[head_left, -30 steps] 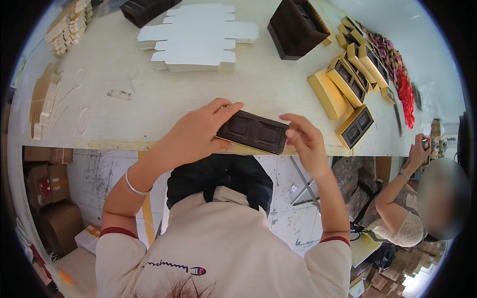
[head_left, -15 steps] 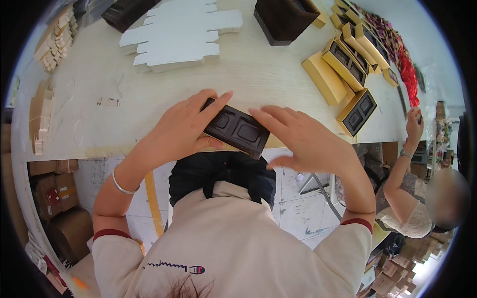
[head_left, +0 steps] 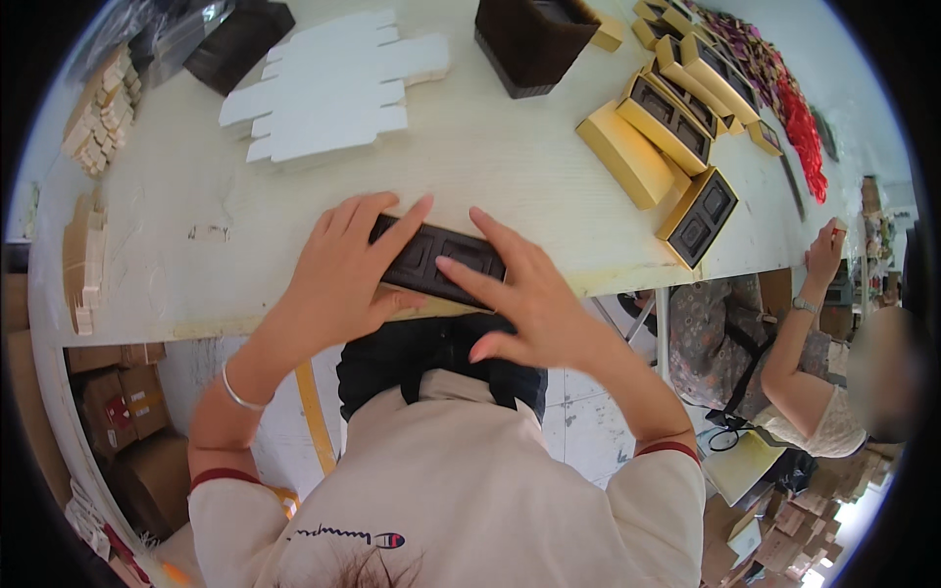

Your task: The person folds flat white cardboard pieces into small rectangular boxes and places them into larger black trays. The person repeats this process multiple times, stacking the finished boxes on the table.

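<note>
Lying spread-fingered over the dark-brown two-cavity tray (head_left: 420, 257), the right hand (head_left: 529, 294) could, by pressing unevenly, twist it from the left hand (head_left: 338, 269), whose thumb and fingers pinch its left end.

Our hands (head_left: 338, 265) partly hide the dark tray (head_left: 418, 255); we see a co-worker's head (head_left: 887, 377) blurred; the brown stack (head_left: 515, 49) is cropped above.

Tray (head_left: 418, 259) between left hand (head_left: 343, 267) and right hand (head_left: 534, 306) at near edge of table (head_left: 461, 162), carton blanks (head_left: 323, 86) beyond, boxes (head_left: 668, 129) rightward.
</note>
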Tool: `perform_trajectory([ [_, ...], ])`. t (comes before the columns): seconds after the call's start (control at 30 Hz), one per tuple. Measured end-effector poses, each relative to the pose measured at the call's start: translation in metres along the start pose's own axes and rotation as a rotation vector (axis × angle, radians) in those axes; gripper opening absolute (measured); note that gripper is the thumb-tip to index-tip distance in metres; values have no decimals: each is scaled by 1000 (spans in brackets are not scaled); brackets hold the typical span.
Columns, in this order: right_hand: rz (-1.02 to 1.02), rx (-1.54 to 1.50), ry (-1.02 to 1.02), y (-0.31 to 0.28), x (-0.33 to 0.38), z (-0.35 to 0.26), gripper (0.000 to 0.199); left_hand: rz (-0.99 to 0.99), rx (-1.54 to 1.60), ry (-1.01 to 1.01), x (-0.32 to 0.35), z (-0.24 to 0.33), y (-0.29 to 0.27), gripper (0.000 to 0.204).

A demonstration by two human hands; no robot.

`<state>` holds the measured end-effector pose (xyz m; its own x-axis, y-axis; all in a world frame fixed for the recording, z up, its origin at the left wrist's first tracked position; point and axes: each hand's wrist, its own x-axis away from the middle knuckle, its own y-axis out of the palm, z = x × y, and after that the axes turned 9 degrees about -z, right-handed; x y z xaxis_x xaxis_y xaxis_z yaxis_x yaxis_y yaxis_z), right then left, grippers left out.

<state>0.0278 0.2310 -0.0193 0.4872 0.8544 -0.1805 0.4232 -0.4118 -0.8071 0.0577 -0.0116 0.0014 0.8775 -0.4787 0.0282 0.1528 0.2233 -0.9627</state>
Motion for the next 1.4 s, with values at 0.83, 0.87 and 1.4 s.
perform_trajectory([
  [0.83,518,812,489,-322,29,199,45,200,79,-187,-15,-108,-36,39],
  [0.87,567,840,506,-309,17,183,45,142,95,-197,-16,-112,-37,38],
  [1.4,295,636,-323,-26,-13,-27,27,519,-251,290,40,3,-25,15],
])
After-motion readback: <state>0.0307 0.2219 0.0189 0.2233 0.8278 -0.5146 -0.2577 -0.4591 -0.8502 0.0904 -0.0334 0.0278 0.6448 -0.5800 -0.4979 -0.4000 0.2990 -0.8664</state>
